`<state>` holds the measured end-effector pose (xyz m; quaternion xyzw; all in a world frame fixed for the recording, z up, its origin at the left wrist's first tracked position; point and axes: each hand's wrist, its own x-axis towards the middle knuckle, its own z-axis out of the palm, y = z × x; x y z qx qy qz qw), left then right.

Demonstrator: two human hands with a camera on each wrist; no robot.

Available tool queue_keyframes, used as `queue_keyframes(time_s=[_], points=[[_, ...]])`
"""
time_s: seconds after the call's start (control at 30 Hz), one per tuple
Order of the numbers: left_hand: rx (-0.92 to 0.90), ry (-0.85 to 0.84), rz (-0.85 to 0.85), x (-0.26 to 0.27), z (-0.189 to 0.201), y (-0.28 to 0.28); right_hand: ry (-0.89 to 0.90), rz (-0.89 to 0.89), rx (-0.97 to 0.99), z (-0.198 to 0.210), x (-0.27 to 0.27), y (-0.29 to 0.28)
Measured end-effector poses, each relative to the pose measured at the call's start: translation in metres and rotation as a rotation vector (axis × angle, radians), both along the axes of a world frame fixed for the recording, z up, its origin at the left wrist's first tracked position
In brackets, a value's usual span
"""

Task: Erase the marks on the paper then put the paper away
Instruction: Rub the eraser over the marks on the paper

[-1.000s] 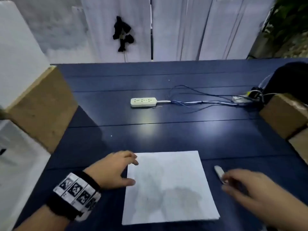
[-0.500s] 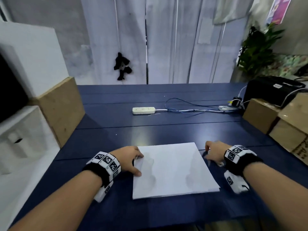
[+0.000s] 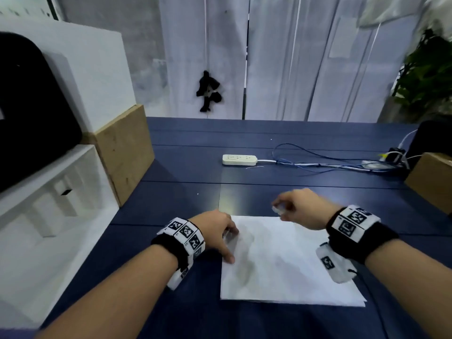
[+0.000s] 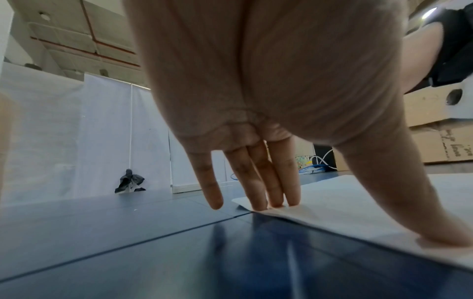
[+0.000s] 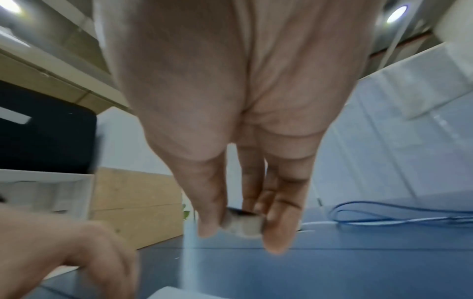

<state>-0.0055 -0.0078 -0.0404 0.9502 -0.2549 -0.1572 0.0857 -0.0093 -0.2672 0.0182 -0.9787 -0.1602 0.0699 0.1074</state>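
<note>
Paper [image 3: 288, 260] lies flat on the blue worktop [image 3: 186, 194] because your left hand [image 3: 215, 231] pins it there: its fingers [image 4: 258, 188] are straight and spread, three tips pressing the sheet's far left corner and the thumb bearing down on the left edge nearer you, while the little finger lands just off the sheet. That brace, as I judge it, is meant to stop the sheet sliding under rubbing. Your right hand [image 3: 298, 207] hovers just past the paper's far edge, its fingers curled to pinch a small pale eraser [image 5: 243, 224] between thumb and forefinger, clear of the surface. So the sheet sits directly under your left fingers and just short of, and below, your right ones. Faint grey smudging shows beside your left fingers; erasing looks not yet begun.
</note>
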Motion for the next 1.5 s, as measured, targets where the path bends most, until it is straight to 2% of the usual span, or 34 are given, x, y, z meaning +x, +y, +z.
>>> queue_keyframes(time_s=[0.13, 0.2, 0.3, 0.37, 0.6, 0.8, 1.0, 1.17, 1.23, 1.4, 1.5], points=[[-0.129, 0.031, 0.05, 0.005, -0.001, 0.009, 0.024, 0.108, 0.036, -0.015, 0.017, 0.055], [-0.202, -0.035, 0.076, 0.008, -0.001, 0.016, 0.035, 0.118, 0.022, -0.023, 0.026, 0.067], [-0.048, -0.108, 0.05, 0.009, -0.005, 0.025, 0.05, 0.115, -0.006, -0.032, 0.035, 0.076], [0.066, -0.069, 0.016, 0.009, -0.012, 0.029, 0.083, 0.136, -0.028, -0.034, 0.04, 0.08], [0.201, 0.073, 0.023, 0.019, -0.023, 0.034, 0.095, 0.201, -0.055, -0.043, 0.047, 0.088], [0.15, 0.133, 0.082, 0.018, -0.021, 0.035, 0.045, 0.235, -0.076, -0.054, 0.045, 0.092], [0.113, 0.13, 0.11, 0.019, -0.02, 0.035, 0.171, 0.421, -0.132, -0.053, 0.03, 0.084], [0.105, 0.125, 0.106, 0.018, -0.019, 0.034, 0.064, 0.311, -0.056, -0.045, 0.052, 0.091], [0.107, 0.125, 0.11, 0.018, -0.019, 0.034, 0.035, 0.326, -0.054, -0.048, 0.052, 0.09], [0.113, 0.127, 0.118, 0.019, -0.021, 0.035, 0.104, 0.538, -0.112, -0.055, 0.03, 0.083], [0.107, 0.132, 0.119, 0.019, -0.02, 0.034, 0.085, 0.465, -0.108, -0.054, 0.041, 0.087]])
